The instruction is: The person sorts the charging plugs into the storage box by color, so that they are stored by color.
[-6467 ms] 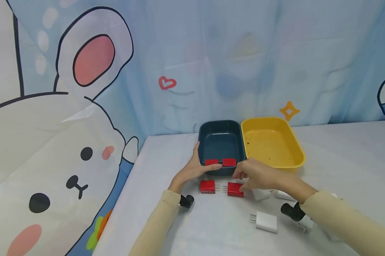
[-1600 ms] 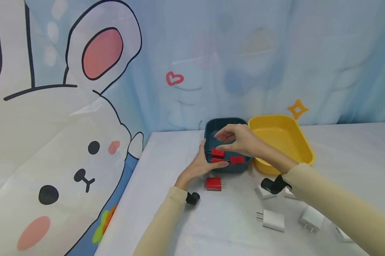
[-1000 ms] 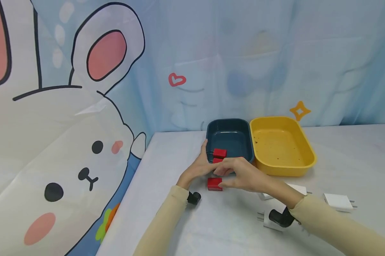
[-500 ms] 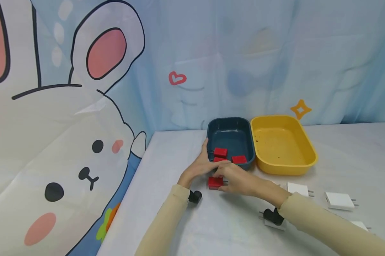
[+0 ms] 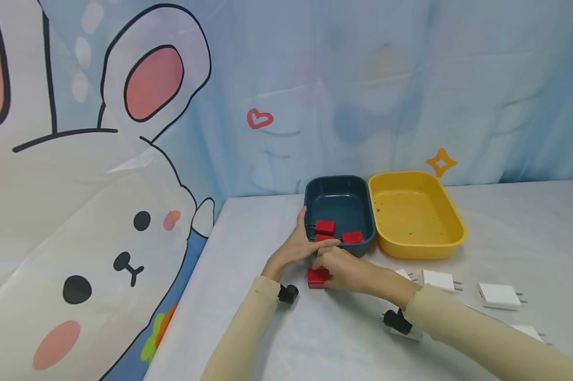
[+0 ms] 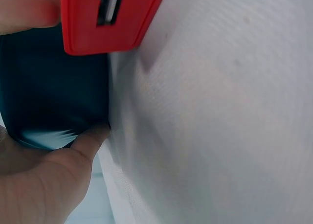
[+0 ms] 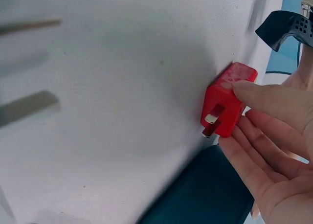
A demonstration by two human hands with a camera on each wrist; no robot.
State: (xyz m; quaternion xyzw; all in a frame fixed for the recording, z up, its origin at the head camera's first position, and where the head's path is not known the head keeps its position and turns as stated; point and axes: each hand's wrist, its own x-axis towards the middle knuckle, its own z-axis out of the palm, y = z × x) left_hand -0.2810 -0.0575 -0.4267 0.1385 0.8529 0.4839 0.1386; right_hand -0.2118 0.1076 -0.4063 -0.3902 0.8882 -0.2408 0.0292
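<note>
the right hand (image 5: 344,270) pinches a red charger (image 5: 316,280) in front of the dark blue tray (image 5: 340,207); a slack grip could let it slip. beyond, the left hand (image 5: 293,250), thumb spread from fingers, braces the tray holding 3 more chargers (image 5: 325,227); a bumped rim might shift it.
</note>
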